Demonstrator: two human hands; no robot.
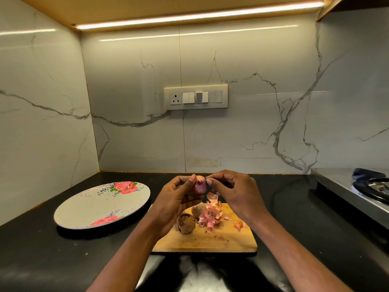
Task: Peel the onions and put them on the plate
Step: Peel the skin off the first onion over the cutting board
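Two unpeeled onions point(186, 224) wait on the cutting board point(210, 241). Left hand point(174, 202) grips the onion point(200, 186) above it, so the skin that the right hand point(233, 192) pinches falls there.

head cam | faces fwd/down | near counter point(294, 207) | single view

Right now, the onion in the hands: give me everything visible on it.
The onion is small, pinkish-purple and glossy, mostly bare of skin. It is held in the air above the far end of the cutting board, clear of it. The left hand grips it with thumb and fingers; the right hand pinches at its top, where a bit of skin seems to remain. Its lower back is hidden.
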